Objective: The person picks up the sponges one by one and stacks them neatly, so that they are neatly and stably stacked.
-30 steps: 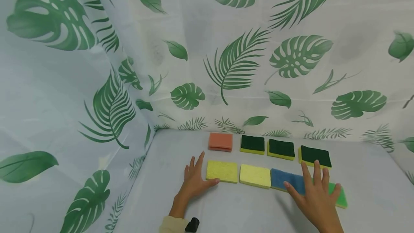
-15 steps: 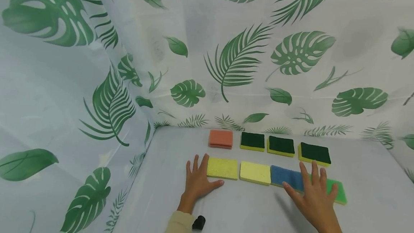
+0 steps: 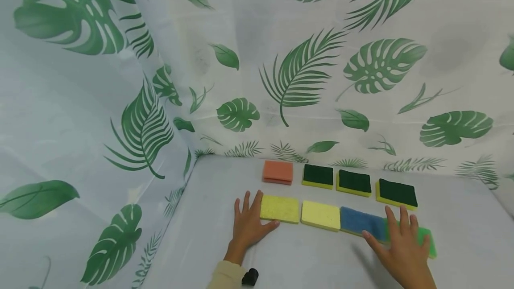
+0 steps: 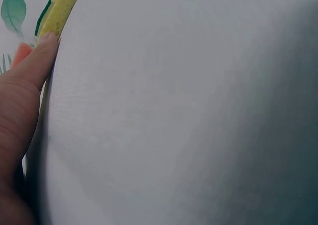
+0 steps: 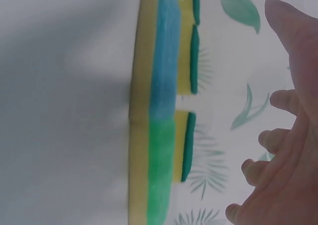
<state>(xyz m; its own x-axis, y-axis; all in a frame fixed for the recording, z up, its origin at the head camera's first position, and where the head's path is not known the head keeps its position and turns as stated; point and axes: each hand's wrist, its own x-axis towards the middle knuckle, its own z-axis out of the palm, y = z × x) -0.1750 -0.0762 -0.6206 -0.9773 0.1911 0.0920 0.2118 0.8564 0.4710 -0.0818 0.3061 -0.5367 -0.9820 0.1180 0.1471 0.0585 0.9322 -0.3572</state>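
Sponges lie in two rows. The near row runs from a yellow sponge through a paler yellow sponge and a blue sponge to a green sponge. My left hand is at the left end of the first yellow sponge, fingers spread, index fingertip right at its left edge and thumb along its front edge. In the left wrist view the thumb overlaps that sponge's end. My right hand hovers over the blue and green sponges, fingers spread and holding nothing; it partly hides both.
Behind stand an orange sponge and three dark-green-topped yellow sponges, a left one, a middle one and a right one. The leaf-printed sheet rises behind the white table.
My left hand has moved right and forward, up against the yellow sponge's left end. The right hand stays spread over the blue and green sponges. The view has shifted slightly.
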